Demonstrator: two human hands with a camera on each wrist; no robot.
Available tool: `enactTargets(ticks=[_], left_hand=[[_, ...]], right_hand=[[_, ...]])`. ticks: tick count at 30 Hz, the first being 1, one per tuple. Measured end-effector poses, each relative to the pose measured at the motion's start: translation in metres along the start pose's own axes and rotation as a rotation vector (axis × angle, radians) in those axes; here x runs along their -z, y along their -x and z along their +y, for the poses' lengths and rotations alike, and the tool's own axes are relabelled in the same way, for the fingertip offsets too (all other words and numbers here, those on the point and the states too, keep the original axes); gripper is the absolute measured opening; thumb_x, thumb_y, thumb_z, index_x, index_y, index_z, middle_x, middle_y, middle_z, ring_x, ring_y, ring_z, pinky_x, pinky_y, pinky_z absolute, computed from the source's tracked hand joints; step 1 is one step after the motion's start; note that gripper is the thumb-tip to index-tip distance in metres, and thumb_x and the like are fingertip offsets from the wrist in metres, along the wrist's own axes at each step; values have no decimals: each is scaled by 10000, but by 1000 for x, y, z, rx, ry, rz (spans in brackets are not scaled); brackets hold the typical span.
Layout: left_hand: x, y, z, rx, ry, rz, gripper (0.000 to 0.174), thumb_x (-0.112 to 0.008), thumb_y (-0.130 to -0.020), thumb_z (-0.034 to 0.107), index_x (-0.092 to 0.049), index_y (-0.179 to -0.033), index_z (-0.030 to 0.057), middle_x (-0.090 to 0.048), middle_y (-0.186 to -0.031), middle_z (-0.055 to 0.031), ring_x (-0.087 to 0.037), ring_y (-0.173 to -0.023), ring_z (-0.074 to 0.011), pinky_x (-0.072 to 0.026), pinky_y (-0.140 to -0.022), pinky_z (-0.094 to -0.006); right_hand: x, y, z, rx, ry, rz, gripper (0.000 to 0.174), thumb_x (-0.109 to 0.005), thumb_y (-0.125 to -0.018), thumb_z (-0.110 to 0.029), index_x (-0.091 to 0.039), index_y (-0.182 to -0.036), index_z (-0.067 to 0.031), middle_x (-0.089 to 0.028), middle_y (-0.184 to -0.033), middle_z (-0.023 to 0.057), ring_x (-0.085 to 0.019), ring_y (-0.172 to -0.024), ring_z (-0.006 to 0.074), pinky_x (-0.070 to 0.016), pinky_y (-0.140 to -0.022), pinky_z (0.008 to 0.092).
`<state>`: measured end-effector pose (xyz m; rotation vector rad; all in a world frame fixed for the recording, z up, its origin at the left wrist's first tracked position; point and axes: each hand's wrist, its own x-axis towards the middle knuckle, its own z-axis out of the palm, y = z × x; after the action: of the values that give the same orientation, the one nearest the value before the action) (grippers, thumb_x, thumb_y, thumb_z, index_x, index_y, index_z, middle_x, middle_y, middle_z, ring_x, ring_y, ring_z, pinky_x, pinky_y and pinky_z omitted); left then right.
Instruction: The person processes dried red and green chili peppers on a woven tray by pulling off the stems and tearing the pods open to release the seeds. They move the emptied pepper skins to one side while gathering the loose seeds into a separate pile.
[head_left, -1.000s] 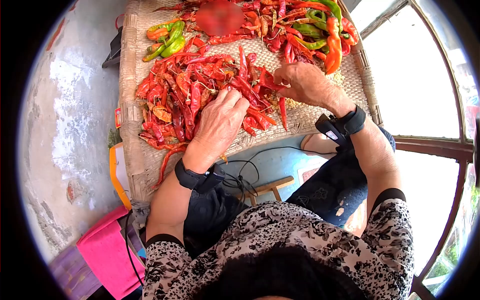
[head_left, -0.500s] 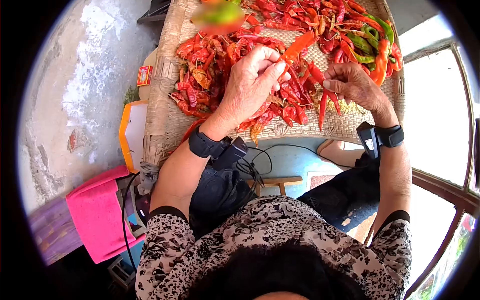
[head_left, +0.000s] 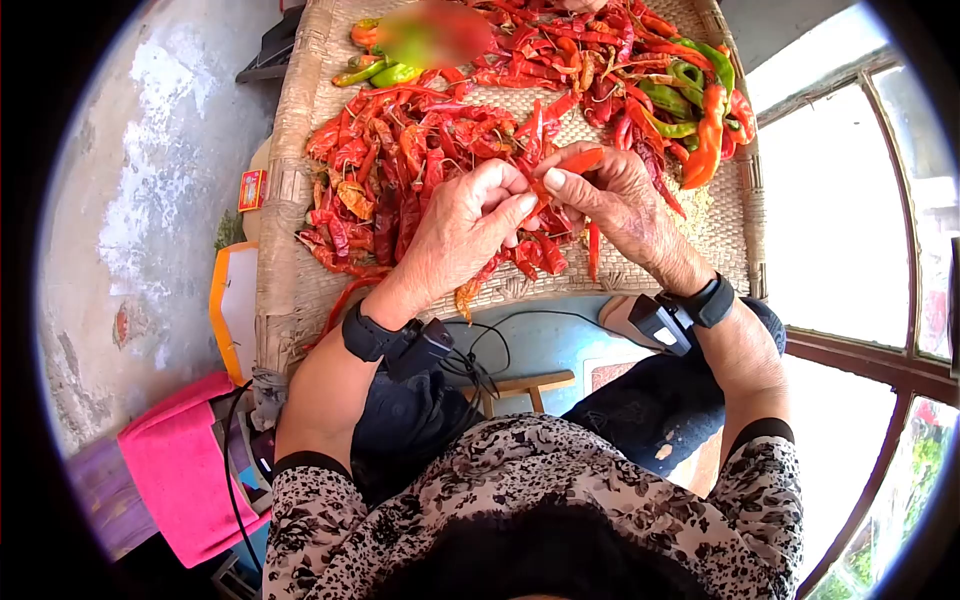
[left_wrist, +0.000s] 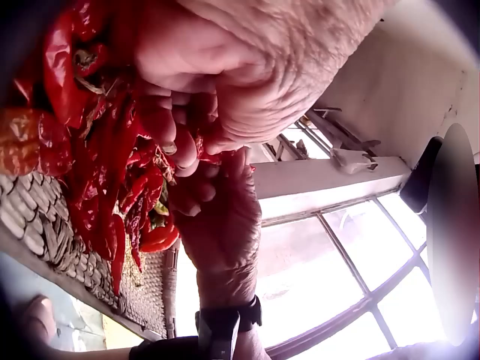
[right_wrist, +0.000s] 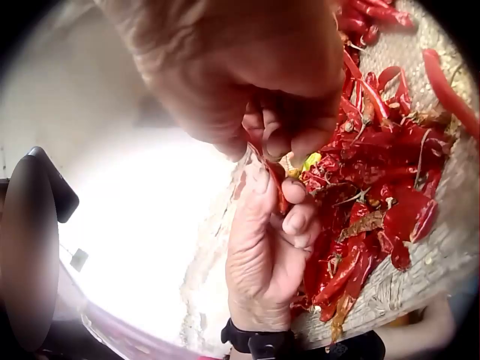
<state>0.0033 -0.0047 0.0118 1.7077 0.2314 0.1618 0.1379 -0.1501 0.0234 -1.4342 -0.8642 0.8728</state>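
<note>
My left hand [head_left: 465, 225] and right hand [head_left: 628, 205] meet over the front of a woven tray [head_left: 690, 255]. Between their fingertips is a red chili pepper [head_left: 541, 196], pinched from both sides. An orange-red tip [head_left: 582, 160] sticks out over the right fingers. In the right wrist view, the left thumb and fingers hold a narrow red strip of the chili pepper [right_wrist: 279, 191], while the right fingers grip its upper end. The left wrist view has the pepper mostly hidden behind the curled fingers. Under the left hand lies a heap of wrinkled red chili peppers [head_left: 385, 190].
Green and orange peppers [head_left: 705, 110] lie at the tray's right side, pale seeds [head_left: 703, 215] near them. More red peppers [head_left: 560, 45] cover the back. A blurred patch hides part of the back left. Below the tray are a cable [head_left: 500, 345] and a wooden stool [head_left: 525, 385].
Both hands were low over the heap, then came up apart, the left holding an orange-red chili pepper and the right a red one. Now they have come together on a chili pepper.
</note>
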Motion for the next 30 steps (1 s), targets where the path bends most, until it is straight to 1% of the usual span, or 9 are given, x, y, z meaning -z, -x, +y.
enactTargets(ticks=[5,7,9,12,13,15,17,24,30], left_hand=[[2,5,4,-318,-572,116,148,-646,-860,121,-569,-940,22,-617,-791,-117,-623,-648,-218,-492,-591,-327],[3,9,10,-364,-840,-122,205,-685,-817,132,-574,-954,28,-603,-844,-118,-625,-711,-298,-505,-625,-372],[-3,14,8,-418,-831,-195,252,-702,-780,147,-574,-970,44,-555,-833,-118,-602,-727,-323,-500,-633,-402],[-7,20,16,-516,-963,-323,256,-692,-764,176,-521,-903,46,-525,-824,-114,-601,-715,-287,-506,-617,-390],[-5,21,18,-531,-970,-332,256,-692,-764,176,-521,-903,46,-525,-824,-114,-601,-715,-287,-506,-617,-390],[-2,25,19,-374,-1014,-424,238,-690,-776,192,-530,-898,64,-514,-757,-100,-582,-735,-308,-463,-597,-413],[1,28,21,-355,-1016,-468,244,-692,-773,194,-529,-902,67,-529,-763,-98,-586,-733,-311,-458,-595,-420],[5,30,15,-248,-1066,-577,345,-724,-735,187,-490,-960,68,-565,-804,-117,-590,-749,-349,-451,-602,-452],[10,23,26,-300,-1102,-511,326,-709,-743,138,-505,-980,48,-575,-864,-128,-621,-719,-324,-509,-599,-422]], right_hand=[[34,-5,-7,-196,287,-45,266,-631,-913,-261,-644,-952,2,-590,-660,4,-539,-561,59,-453,-488,204],[57,-13,-2,-127,290,57,268,-629,-914,-253,-648,-972,8,-597,-678,13,-537,-560,58,-455,-489,204],[72,-24,3,86,-398,363,388,-605,-928,-252,-540,-1178,37,-648,-862,81,-581,-672,64,-498,-549,200],[85,-18,1,41,-63,442,458,-605,-926,-297,-512,-1211,50,-658,-879,106,-605,-722,88,-520,-613,205],[80,-10,-10,-119,283,269,390,-632,-900,-303,-584,-1142,-1,-668,-839,99,-629,-739,142,-524,-648,259],[76,-5,11,32,825,-180,315,-653,-872,-212,-585,-1130,-44,-642,-804,71,-611,-722,158,-505,-650,309],[56,9,-7,-117,862,-451,298,-686,-813,-173,-603,-1081,-74,-644,-822,89,-626,-758,223,-486,-689,361],[51,12,30,-39,807,-383,174,-685,-763,-180,-577,-781,-45,-591,-677,86,-591,-645,254,-440,-576,366],[40,11,30,59,712,-240,116,-670,-736,-104,-589,-798,-48,-616,-677,118,-628,-673,284,-487,-607,375]])
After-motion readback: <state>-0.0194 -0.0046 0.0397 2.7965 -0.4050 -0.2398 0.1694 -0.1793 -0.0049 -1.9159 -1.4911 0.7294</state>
